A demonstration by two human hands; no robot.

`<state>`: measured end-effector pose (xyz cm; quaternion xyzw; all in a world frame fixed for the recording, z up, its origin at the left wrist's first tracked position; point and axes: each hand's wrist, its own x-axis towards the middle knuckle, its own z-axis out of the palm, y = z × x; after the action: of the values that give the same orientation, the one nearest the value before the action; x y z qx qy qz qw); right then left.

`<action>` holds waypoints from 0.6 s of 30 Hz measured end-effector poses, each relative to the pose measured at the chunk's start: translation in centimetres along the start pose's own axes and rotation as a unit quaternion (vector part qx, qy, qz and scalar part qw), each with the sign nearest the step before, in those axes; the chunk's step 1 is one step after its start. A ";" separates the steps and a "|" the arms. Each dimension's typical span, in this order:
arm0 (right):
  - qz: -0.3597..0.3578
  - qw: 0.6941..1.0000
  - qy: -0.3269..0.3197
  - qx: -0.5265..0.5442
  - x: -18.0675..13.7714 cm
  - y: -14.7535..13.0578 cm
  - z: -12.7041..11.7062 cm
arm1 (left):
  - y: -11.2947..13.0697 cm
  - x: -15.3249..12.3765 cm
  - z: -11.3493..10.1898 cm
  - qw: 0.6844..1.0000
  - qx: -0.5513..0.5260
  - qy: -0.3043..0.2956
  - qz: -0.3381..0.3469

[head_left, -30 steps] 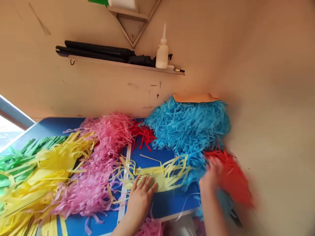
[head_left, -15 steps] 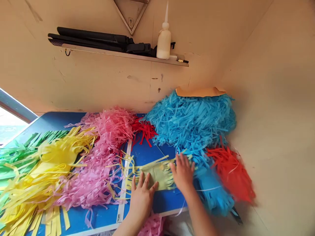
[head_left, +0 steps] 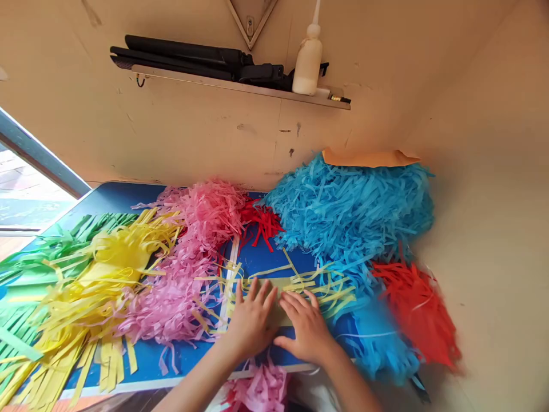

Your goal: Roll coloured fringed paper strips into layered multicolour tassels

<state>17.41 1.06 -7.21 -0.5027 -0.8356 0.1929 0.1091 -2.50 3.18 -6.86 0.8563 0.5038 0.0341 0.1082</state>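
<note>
A pale yellow sheet of fringed tissue paper [head_left: 281, 283] lies flat on the blue table [head_left: 261, 256], its cut strips spreading left and right. My left hand [head_left: 254, 317] rests on its left part with fingers spread. Close beside it, my right hand [head_left: 306, 326] lies on the paper's right part, fingers stretched out and thumb apart. Both palms cover much of the sheet's middle. Left of my hands is a heap of pink fringed paper [head_left: 171, 303]. Just right of them lies a bundle of blue fringe [head_left: 381, 337].
Yellow fringe [head_left: 118, 257] and green fringe [head_left: 55, 257] cover the table's left side. A large blue fringe pile [head_left: 351, 206] stands at the back, with red fringe [head_left: 420, 312] at right. Above, a wall shelf [head_left: 240, 87] bears a white nozzle bottle [head_left: 307, 63].
My right hand has moved left and inward, now beside my left hand on the yellow paper. The strips on the right lie more spread out. The view has shifted slightly.
</note>
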 end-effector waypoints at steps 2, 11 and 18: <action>0.008 1.000 -0.005 -0.006 0.0 0.3 0.0 | -2.1 0.0 -1.9 0.997 0.024 -0.016 -0.072; 0.023 0.995 0.092 0.037 0.9 -0.1 0.6 | -0.9 -2.8 -4.5 0.995 -0.016 0.078 -0.057; 0.084 0.995 0.050 -0.021 1.4 1.7 -1.6 | -0.1 -0.5 -0.9 0.994 -0.085 0.050 -0.046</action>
<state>18.74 3.30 -6.51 -0.5825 -0.7876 0.1586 0.1236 -2.95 2.93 -5.94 0.8171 0.5429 0.1147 0.1566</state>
